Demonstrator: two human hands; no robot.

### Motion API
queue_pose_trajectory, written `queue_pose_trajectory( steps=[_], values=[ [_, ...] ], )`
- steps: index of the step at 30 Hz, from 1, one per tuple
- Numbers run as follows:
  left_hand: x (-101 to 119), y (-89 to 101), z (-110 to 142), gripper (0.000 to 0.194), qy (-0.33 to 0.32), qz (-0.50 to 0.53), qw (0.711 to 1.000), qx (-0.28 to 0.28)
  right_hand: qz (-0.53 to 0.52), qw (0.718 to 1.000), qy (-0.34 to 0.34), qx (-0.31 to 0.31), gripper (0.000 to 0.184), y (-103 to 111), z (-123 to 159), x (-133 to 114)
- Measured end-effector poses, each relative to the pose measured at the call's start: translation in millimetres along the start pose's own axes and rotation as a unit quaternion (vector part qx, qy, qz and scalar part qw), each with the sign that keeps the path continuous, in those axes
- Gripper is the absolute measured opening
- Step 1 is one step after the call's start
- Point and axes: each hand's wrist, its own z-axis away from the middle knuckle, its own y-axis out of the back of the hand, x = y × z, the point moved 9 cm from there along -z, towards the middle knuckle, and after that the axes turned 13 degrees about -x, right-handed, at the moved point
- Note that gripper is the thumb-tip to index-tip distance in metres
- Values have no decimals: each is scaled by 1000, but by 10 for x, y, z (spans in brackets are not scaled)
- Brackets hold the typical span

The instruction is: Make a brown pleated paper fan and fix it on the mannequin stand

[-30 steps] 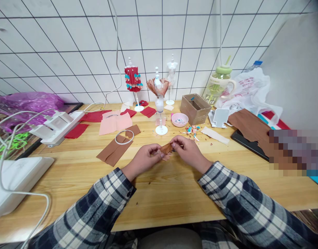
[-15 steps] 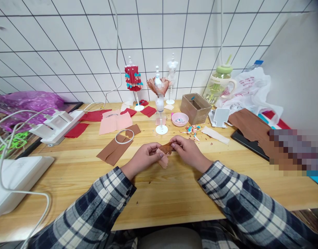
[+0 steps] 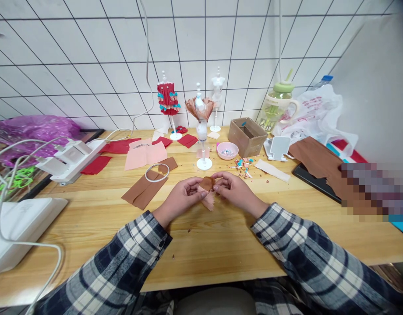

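Between my hands are small pieces of crepe paper: a brown piece (image 3: 208, 182) on top and a pale pink piece (image 3: 208, 201) with a jagged edge hanging below it. My left hand (image 3: 184, 195) pinches them from the left. My right hand (image 3: 235, 190) is closed on the brown piece's right edge. Just beyond my hands stands a small white mannequin (image 3: 202, 129) on a round base, with a flared brown and pink paper collar (image 3: 199, 109) around its upper body. Brown paper sheets (image 3: 145, 190) lie to the left with a silver ring (image 3: 157, 173) resting on them.
Behind stand a mannequin in a red paper dress (image 3: 167, 99) and a bare mannequin (image 3: 217, 95). A pink bowl (image 3: 228, 151), a cardboard box (image 3: 248, 137) and paper scraps (image 3: 243, 164) are at right centre. A power strip (image 3: 77, 164) with cables lies left.
My right hand has drawn closer to the left. The brown piece now looks rounder and more gathered, and the pink piece's hanging tip has swung slightly right.
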Motion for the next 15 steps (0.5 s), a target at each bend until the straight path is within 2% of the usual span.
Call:
queue_pose_trajectory(
  steps=[6, 10, 15],
  values=[
    [-22, 28, 11, 46, 14, -19, 1000, 17, 24, 999, -12, 34, 32, 70, 23, -9],
    [-50, 31, 9, 48, 16, -36, 999, 19, 56, 997, -26, 36, 18, 65, 26, -2],
    [-21, -53, 7, 48, 5, -10, 1000, -18, 93, 994, -22, 43, 14, 108, 9, 22]
  ],
)
